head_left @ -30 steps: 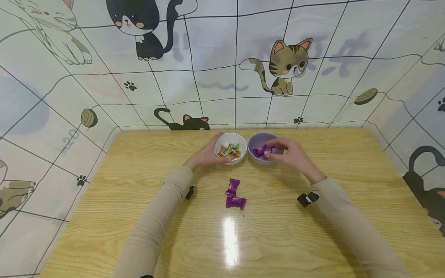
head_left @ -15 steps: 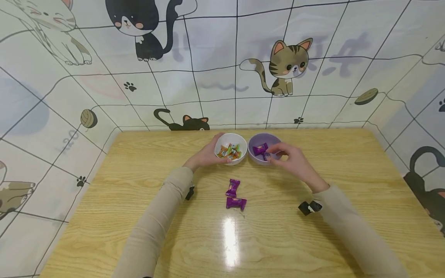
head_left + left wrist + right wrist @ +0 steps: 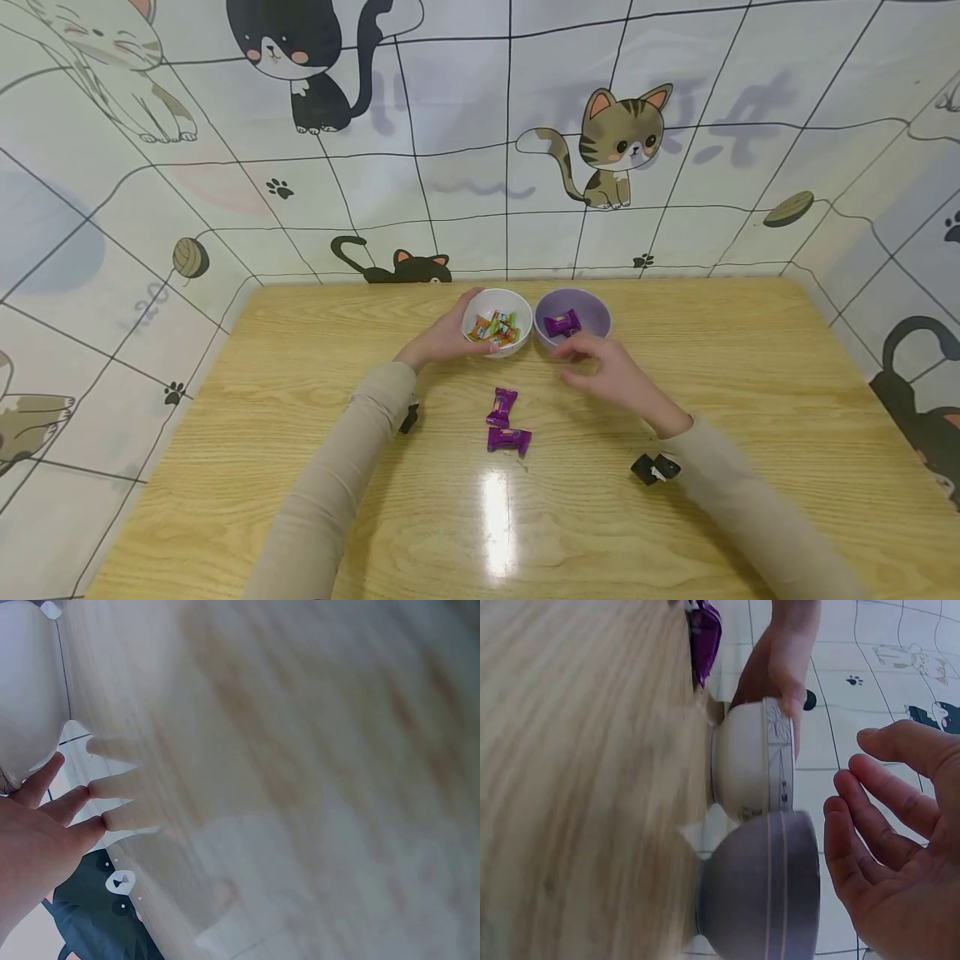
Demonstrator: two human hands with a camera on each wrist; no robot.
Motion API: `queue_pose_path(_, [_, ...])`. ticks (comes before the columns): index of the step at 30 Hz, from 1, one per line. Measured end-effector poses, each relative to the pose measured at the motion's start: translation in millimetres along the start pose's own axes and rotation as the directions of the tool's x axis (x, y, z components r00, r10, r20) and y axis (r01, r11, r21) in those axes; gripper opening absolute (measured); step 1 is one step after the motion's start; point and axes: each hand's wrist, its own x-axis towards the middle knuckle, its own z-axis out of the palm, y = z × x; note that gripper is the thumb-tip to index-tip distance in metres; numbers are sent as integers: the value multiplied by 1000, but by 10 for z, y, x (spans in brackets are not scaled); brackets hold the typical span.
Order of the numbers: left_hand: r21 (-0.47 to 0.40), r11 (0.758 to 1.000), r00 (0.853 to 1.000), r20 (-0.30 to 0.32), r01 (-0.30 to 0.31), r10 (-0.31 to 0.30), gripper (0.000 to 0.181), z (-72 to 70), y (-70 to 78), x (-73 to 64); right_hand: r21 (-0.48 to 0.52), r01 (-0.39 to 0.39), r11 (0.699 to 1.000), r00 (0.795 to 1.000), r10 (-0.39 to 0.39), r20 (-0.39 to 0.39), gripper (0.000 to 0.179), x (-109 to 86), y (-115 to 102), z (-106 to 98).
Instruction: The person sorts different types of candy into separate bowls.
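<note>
My left hand [image 3: 444, 337] grips a white bowl [image 3: 480, 302] from its left side, thumb at the near rim; in the left wrist view its fingers lie against the white wall. Several orange and green wrapped candies [image 3: 503, 320] lie inside. Touching it on the right stands a light purple bowl [image 3: 596, 315] with purple wrapped candies [image 3: 562, 322] in it, partly hidden. My right hand [image 3: 611, 375] hovers over the near edge of the purple bowl. Its fingers are loosely bent and hold nothing, as the right wrist view shows. Two purple wrapped candies [image 3: 502, 406] lie on the table before the bowls.
The wooden table [image 3: 300, 400] ends at the back against a white cloth [image 3: 465, 100] printed with cats and grid lines. The bowls stand close to that back edge. Side cloths flank the table left and right.
My right hand has let go of a purple candy in the purple bowl and drawn back toward the near side. My left hand and the white bowl stay put.
</note>
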Motion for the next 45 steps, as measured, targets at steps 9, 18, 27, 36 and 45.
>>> queue_pose_path(9, [2,1000,1000,1,3,-3,105,-11,-28,8,27,39,999,995,-41,95,20,-27,-25,206])
queue_pose_path(18, [-13,1000,1000,-2,-17,17,104,-10,-40,12,34,54,998,984,-59,167,18,-52,-42,367])
queue_pose_path(27, [-16,1000,1000,-4,-9,9,104,-16,-43,-1,26,43,999,965,-48,259,18,-64,-111,480])
queue_pose_path(36, [-9,1000,1000,-6,-11,11,105,-7,-36,-15,22,27,999,936,-33,352,16,-74,-123,562])
queue_pose_path(45, [-6,1000,1000,-1,-19,19,103,-8,-24,-11,-13,-38,999,907,40,418,27,-73,-162,602])
